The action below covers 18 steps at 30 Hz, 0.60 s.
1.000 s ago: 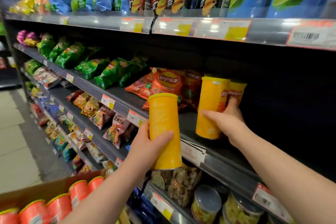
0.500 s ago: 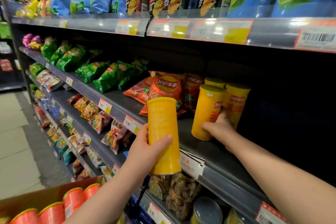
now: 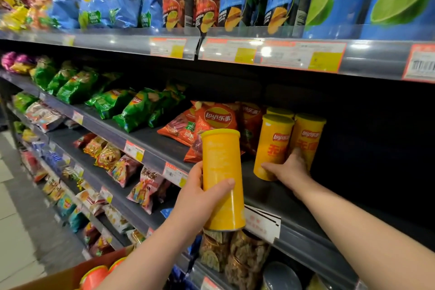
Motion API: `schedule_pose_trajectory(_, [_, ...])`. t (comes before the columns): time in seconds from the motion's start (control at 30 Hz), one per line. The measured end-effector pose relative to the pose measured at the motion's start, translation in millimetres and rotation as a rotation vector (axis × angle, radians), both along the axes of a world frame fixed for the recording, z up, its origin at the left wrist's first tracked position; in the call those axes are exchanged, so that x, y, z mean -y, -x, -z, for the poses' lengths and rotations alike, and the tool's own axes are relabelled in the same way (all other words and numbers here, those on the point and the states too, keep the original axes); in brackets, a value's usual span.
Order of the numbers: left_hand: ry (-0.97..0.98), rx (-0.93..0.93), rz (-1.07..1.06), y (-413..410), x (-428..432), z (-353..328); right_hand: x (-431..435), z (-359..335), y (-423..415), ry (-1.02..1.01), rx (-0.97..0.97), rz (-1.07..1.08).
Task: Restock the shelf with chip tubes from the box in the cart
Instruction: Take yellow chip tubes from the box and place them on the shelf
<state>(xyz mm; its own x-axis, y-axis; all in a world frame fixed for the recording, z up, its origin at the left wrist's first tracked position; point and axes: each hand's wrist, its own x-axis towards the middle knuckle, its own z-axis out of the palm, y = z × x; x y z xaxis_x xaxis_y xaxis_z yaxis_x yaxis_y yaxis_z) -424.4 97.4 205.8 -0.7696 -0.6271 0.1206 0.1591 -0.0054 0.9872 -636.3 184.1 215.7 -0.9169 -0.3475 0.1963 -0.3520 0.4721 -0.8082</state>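
Observation:
My left hand point(image 3: 197, 198) grips a yellow chip tube point(image 3: 222, 176) upright in front of the dark middle shelf point(image 3: 282, 198). My right hand point(image 3: 290, 168) reaches deep into that shelf and holds the base of another yellow tube point(image 3: 273, 141), which stands on the shelf. Two more yellow tubes stand right beside and behind it, one to its right point(image 3: 309, 136) and one behind point(image 3: 280, 112). At the bottom left, the cardboard box point(image 3: 68, 276) shows orange-lidded tubes point(image 3: 96, 275) lying in it.
Red Lay's bags point(image 3: 211, 122) lie left of the tubes, green bags point(image 3: 136, 108) farther left. The shelf above point(image 3: 259, 52) carries blue bags and tall packs. Lower shelves hold snack bags and jars point(image 3: 237, 256). The shelf right of the tubes is dark.
My right hand has pushed its tube deeper into the shelf, beside the other yellow tubes. My left hand keeps its tube at about the same place.

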Motion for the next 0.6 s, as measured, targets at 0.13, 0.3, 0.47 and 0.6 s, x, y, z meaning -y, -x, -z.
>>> schedule_pose_trajectory(0.13, [0.006,-0.044,0.078,8.5,-3.3,-4.3,-23.4,-14.2,-28.1,0.106,0.000,-0.191])
schedule_pose_trajectory(0.3, [0.045,-0.083,0.177,29.2,-15.3,-8.6,-56.4,-31.5,-69.2,0.059,0.346,-0.738])
schedule_pose_trajectory(0.47, [0.124,-0.068,0.275,45.9,-28.1,-11.7,-75.2,-26.7,-63.2,0.158,0.390,-0.629])
schedule_pose_trajectory(0.6, [0.552,0.098,0.111,54.6,-29.5,2.7,-86.6,-22.7,-49.0,0.105,0.264,-0.434])
